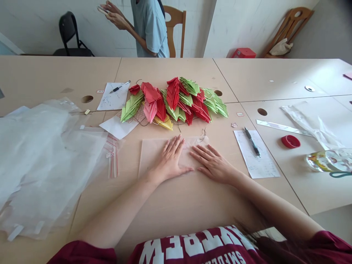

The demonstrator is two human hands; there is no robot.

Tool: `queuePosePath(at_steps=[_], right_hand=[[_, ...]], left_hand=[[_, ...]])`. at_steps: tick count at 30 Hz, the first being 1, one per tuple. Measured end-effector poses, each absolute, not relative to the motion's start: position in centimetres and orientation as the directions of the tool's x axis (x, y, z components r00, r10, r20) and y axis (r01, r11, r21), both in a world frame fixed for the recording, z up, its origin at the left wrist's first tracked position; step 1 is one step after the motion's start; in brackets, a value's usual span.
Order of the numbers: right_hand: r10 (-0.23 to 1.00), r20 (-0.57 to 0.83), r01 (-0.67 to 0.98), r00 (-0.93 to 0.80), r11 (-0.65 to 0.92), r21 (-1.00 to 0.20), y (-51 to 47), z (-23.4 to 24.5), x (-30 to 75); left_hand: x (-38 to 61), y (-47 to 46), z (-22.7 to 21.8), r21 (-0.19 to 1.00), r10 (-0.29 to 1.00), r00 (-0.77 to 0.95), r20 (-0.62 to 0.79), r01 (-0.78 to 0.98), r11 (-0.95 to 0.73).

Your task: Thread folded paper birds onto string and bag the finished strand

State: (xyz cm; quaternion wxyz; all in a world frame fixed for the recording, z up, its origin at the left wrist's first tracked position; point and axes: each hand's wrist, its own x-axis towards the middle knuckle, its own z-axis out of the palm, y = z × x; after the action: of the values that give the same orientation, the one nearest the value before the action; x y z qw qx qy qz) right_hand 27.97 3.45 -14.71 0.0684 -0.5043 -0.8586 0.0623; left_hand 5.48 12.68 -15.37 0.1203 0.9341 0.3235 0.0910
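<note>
A translucent plastic bag lies flat on the table in front of me. My left hand rests on it with fingers stretched out and pointing away from me. Palm down, my right hand presses the bag's right part, its fingers spread and reaching toward the left. Neither hand is closed round anything. Just beyond the bag sits a pile of folded paper pieces in red, green, pink and yellow, with thin strings among them. A loop of string touches the bag's far right corner.
Stacked clear plastic bags cover the left side. Written sheets with a pen lie at right, near a red ring-shaped lid, a ruler and a clear bottle. Across the table stands a person in a light-blue shirt.
</note>
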Motion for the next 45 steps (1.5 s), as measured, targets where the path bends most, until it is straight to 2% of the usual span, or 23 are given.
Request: queuePosePath(at_steps=[7,14,21,28,31,34,40,45], right_hand=[[0.897,0.006,0.877,-0.442,0.434,-0.207,2.7,-14.8,28.3],[0.896,0.017,0.871,-0.443,0.435,-0.23,2.6,-14.8,28.2],[0.879,0.082,0.847,-0.47,0.475,-0.241,2.4,-14.8,28.2],[0.887,0.187,0.871,-0.421,0.454,-0.189,2.8,-14.9,29.2],[0.906,0.273,0.91,-0.322,0.376,-0.175,4.2,-13.8,30.3],[0.911,0.38,0.941,-0.163,0.259,-0.218,6.9,-11.9,31.8],[0.85,0.501,0.894,0.163,0.088,-0.44,13.5,-8.7,34.4],[0.821,0.491,0.824,0.292,0.045,-0.565,18.4,-8.3,33.8]], left_hand=[[2.4,14.1,-15.0,0.19,0.671,0.734,0.105,0.647,-0.738],[-1.4,14.5,-15.5,0.138,0.744,0.657,0.123,0.731,-0.668],[-4.1,14.1,-15.3,0.109,0.79,0.604,0.106,0.783,-0.613],[-7.4,14.5,-14.9,0.065,0.847,0.527,0.072,0.844,-0.532],[-8.1,14.7,-15.0,0.05,0.861,0.503,0.074,0.86,-0.507],[-8.2,14.8,-15.0,0.047,0.858,0.508,0.076,0.858,-0.512],[-8.2,14.9,-14.9,0.052,0.823,0.562,0.079,0.822,-0.566],[-8.1,14.8,-14.7,0.046,0.821,0.567,0.063,0.82,-0.57]])
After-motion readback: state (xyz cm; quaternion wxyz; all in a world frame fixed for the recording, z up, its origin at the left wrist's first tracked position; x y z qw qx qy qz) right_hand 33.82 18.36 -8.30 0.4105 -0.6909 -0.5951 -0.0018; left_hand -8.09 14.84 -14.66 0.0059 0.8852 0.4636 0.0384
